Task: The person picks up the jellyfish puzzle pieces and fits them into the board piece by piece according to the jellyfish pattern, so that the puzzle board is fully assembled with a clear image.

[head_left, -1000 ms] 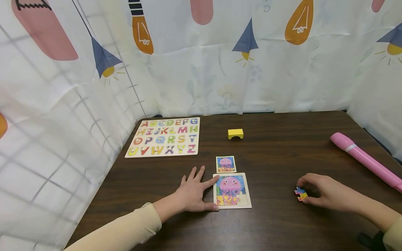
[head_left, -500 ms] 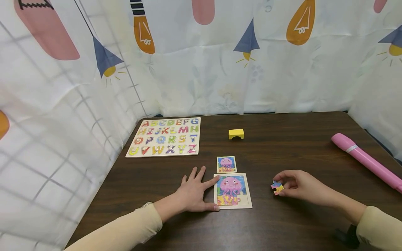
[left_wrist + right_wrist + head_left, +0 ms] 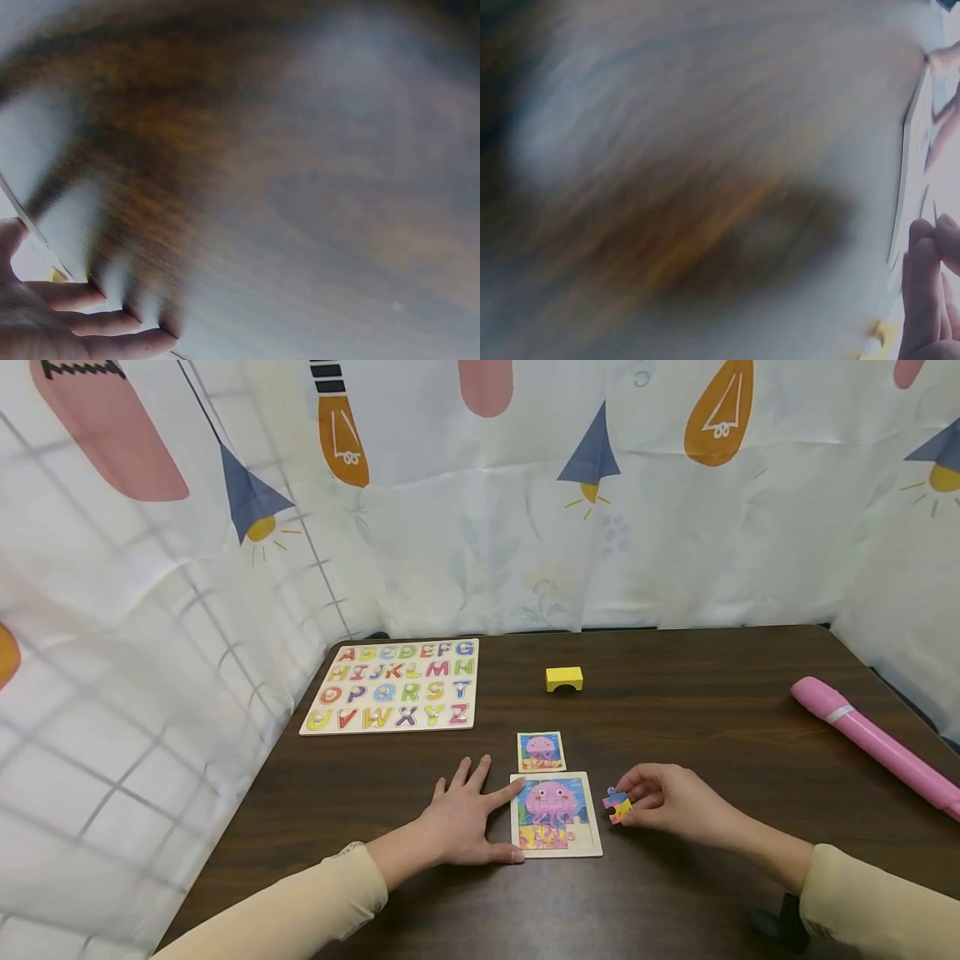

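A jellyfish jigsaw puzzle in a pale tray lies on the dark table, with a bare gap at its lower right corner. My left hand is spread flat, its thumb and index finger touching the tray's left edge. Just right of the tray, my right hand pinches a blue, pink and yellow puzzle piece between thumb and fingers. Above the tray lies a small jellyfish picture card. The right wrist view shows the piece edge-on between the fingertips of the right hand.
An alphabet board lies at the back left. A yellow arch block stands behind the card. Along the right side lies a pink tube-shaped object. A printed curtain hangs around the table's back and left.
My right hand has moved left across the table with the puzzle piece, from well right of the tray to close beside it. The left hand has stayed in place.
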A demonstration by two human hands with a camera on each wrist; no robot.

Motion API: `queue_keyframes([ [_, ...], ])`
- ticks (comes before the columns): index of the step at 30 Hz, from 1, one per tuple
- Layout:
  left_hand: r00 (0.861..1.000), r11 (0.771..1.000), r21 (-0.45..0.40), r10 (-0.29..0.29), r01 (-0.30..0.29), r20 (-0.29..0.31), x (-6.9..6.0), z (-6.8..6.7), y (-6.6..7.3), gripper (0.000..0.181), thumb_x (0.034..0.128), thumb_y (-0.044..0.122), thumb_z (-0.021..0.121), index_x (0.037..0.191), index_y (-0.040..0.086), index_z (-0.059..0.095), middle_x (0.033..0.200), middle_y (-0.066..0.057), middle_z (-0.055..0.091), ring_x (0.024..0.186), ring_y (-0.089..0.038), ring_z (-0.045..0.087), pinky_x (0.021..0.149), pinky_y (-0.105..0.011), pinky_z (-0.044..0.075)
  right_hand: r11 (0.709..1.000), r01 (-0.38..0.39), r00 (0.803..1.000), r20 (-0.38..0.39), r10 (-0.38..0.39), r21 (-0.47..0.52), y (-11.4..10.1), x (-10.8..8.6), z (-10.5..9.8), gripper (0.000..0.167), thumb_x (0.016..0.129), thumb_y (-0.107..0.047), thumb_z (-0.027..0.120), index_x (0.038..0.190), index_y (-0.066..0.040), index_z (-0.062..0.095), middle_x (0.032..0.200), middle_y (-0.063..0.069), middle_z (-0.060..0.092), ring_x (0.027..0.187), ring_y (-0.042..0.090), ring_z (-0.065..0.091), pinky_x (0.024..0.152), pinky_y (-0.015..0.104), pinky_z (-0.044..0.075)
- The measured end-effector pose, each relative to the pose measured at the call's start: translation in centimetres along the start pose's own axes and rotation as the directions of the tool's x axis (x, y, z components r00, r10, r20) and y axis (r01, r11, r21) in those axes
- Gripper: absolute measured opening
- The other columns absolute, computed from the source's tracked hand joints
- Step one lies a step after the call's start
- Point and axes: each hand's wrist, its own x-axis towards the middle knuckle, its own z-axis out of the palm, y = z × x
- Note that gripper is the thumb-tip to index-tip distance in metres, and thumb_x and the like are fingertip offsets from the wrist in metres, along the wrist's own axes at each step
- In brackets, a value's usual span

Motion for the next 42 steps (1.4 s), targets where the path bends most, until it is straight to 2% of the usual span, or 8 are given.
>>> queue_keyframes([
  [8, 1.000, 1.000, 0.002, -0.001, 0.001, 0.003, 0.0, 0.0, 0.0, 0.094, 0.0802, 0.075, 0.069, 0.159, 0.038, 0.035, 0.169, -0.020, 0.021, 0.155, -0.050, 0.019, 0.110, -0.074, 0.031, 0.998, -0.021, 0.997, 0.080, 0.016, 0.065, -0.9, 0.8, 1.7, 0.033, 0.085, -0.009, 0.082, 0.112, 0.002, 0.067, 0.105, 0.010, 0.071, 0.090, 0.017, 0.074, 0.076, 0.027, 0.061],
  [15, 1.000, 1.000, 0.008, -0.001, 0.001, 0.006, 0.0, -0.1, 0.0, 0.094, 0.0806, 0.075, 0.068, 0.160, 0.038, 0.034, 0.169, -0.020, 0.020, 0.155, -0.049, 0.019, 0.110, -0.074, 0.031, 0.998, 0.049, 0.996, 0.074, -0.045, -0.047, -1.3, 1.1, 2.6, 0.031, 0.083, -0.014, 0.085, 0.107, -0.002, 0.070, 0.091, 0.000, 0.068, 0.076, 0.004, 0.064, 0.068, 0.021, 0.057],
  [21, 1.000, 1.000, 0.011, 0.001, -0.001, 0.003, 0.1, 0.0, -0.1, 0.094, 0.0808, 0.076, 0.068, 0.160, 0.038, 0.034, 0.169, -0.021, 0.020, 0.155, -0.050, 0.019, 0.111, -0.074, 0.031, 0.991, 0.090, 0.994, 0.076, -0.083, -0.095, -1.5, 1.3, 3.4, 0.029, 0.081, -0.018, 0.087, 0.103, -0.005, 0.072, 0.085, -0.004, 0.064, 0.069, 0.000, 0.056, 0.062, 0.020, 0.052],
  [32, 1.000, 1.000, 0.015, -0.003, 0.002, 0.008, 0.1, -0.1, 0.0, 0.093, 0.0811, 0.076, 0.067, 0.160, 0.039, 0.034, 0.170, -0.020, 0.020, 0.155, -0.049, 0.018, 0.111, -0.074, 0.031, 0.973, 0.068, 0.998, 0.014, -0.066, -0.222, -2.0, 1.4, 4.3, 0.028, 0.078, -0.021, 0.090, 0.094, -0.009, 0.071, 0.079, -0.006, 0.061, 0.068, 0.000, 0.052, 0.062, 0.020, 0.049],
  [42, 1.000, 1.000, 0.017, -0.009, 0.008, 0.012, 0.1, -0.1, 0.0, 0.093, 0.0810, 0.076, 0.067, 0.160, 0.039, 0.034, 0.170, -0.020, 0.020, 0.155, -0.049, 0.018, 0.111, -0.074, 0.030, 0.963, 0.050, 0.999, 0.016, -0.047, -0.263, -2.3, 1.4, 4.5, 0.030, 0.077, -0.023, 0.091, 0.094, -0.009, 0.071, 0.079, -0.006, 0.061, 0.069, 0.003, 0.053, 0.062, 0.020, 0.049],
])
